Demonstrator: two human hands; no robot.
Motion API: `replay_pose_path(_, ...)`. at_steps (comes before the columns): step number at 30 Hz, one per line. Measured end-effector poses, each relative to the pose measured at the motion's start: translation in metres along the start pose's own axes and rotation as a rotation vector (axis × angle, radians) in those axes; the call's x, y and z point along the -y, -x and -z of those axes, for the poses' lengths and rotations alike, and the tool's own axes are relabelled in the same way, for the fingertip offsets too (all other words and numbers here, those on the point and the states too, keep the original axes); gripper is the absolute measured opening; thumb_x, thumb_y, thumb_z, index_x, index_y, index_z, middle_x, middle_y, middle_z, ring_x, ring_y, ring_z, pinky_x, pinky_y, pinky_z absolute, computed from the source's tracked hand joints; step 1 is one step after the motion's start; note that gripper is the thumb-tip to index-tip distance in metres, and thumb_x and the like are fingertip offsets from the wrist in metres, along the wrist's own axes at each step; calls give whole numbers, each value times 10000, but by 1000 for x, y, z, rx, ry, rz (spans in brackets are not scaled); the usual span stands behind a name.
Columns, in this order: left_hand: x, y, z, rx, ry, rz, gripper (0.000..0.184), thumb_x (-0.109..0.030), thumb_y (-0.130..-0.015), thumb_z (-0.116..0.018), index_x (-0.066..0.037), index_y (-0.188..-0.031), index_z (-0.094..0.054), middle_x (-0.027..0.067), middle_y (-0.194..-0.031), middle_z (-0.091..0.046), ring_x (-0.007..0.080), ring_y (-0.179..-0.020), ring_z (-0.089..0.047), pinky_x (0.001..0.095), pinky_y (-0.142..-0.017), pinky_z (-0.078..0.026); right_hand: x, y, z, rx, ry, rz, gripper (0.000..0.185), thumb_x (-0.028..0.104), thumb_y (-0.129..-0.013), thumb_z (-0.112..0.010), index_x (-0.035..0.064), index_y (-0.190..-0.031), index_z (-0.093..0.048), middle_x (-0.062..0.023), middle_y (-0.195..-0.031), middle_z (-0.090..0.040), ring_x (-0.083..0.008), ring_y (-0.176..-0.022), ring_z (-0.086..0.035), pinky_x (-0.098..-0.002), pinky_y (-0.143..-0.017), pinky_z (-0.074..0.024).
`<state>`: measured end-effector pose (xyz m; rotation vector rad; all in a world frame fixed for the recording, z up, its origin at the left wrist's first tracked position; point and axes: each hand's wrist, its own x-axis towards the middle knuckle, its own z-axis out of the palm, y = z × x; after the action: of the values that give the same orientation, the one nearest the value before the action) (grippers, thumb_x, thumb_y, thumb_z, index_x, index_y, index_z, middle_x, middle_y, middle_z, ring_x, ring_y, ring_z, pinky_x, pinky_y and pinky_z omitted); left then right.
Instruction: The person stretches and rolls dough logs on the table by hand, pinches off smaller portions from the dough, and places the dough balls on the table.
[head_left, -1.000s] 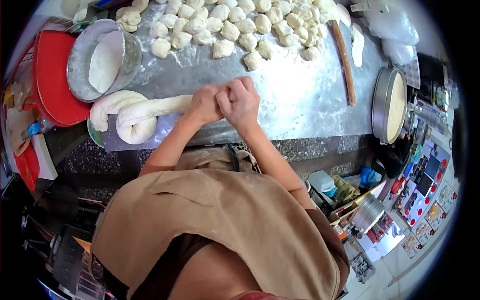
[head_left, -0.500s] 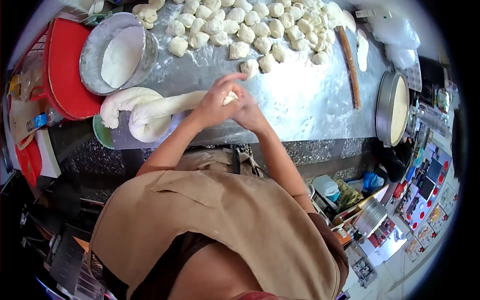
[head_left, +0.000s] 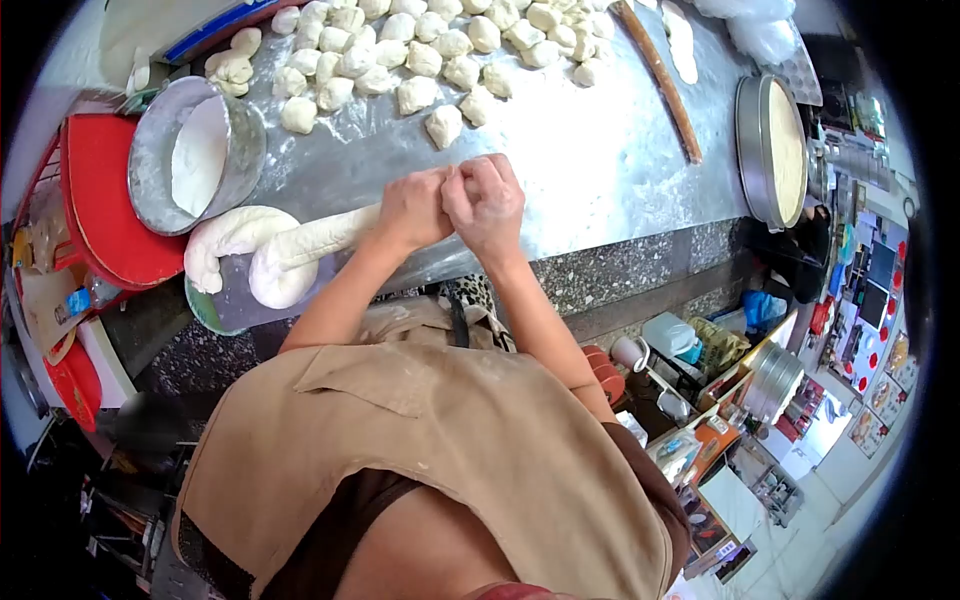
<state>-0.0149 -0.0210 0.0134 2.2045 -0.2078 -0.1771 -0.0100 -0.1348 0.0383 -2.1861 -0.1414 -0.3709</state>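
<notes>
A thick white rope of dough (head_left: 325,238) stretches across the left front of the metal table, its far part coiled near the edge. My left hand (head_left: 412,210) is wrapped round the right end of this rope. Pressed against it, my right hand (head_left: 487,205) is closed in a fist at the rope's end; the dough inside the fingers is hidden. Beyond my hands lie many torn dough pieces, the nearest being a lump of dough (head_left: 443,127).
A metal bowl of flour (head_left: 140,165) stands at the left, beside a red stool (head_left: 105,215). A wooden rolling pin (head_left: 660,82) lies on the right of the metal table (head_left: 610,190). A round steamer (head_left: 752,150) stands at its right edge.
My right hand has closed into a fist against the left, and the bit of dough showing between them is now hidden. The view has shifted, so the table's contents sit higher and further left.
</notes>
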Motion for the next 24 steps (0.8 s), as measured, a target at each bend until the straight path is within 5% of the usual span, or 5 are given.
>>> replay_pose_path(5,-12,-2,-10,2,291,-175,243,-206,-651,-708,-88,-837,-606,153,-770,-636,345,-713,-616,402,-631,-491,-90,-43,-15,-178,434,63,101,104,-729,-603,38,-694,-534,-140,-718,-510,-319,-649,-520,-430,-565,-435)
replay_pose_path(9,-16,-7,8,96,405,239,193,-167,-767,-688,-44,-825,-551,58,-747,-617,182,-691,-585,308,-648,-466,-120,-50,6,138,569,-18,468,244,-690,-706,80,-1117,-604,-231,-1154,-511,-402,-1135,-450,-470,-925,-424)
replay_pose_path(12,19,-16,-11,-148,328,-118,217,-203,-802,-672,-30,-858,-555,102,-1084,-557,208,-945,-541,326,-804,-441,-73,-30,38,711,216,-110,580,252,-663,-739,110,-1199,-567,-241,-1244,-468,-390,-1238,-372,-458,-978,-394)
replay_pose_path(19,8,5,0,87,272,4,499,-335,-658,-786,-70,-1027,-579,157,-1194,-555,316,-1071,-564,417,-857,-468,-34,-11,39,510,-764,-715,365,115,-754,-718,-41,-1051,-574,-62,-949,-645,-128,-883,-605,-267,-788,-487)
replay_pose_path(24,7,-2,-9,154,79,87,476,-330,-660,-749,-112,-1053,-592,162,-898,-654,345,-875,-625,443,-721,-501,-7,-17,41,307,-63,-56,313,136,-743,-701,37,-1024,-607,-94,-894,-647,-230,-756,-638,-315,-696,-512)
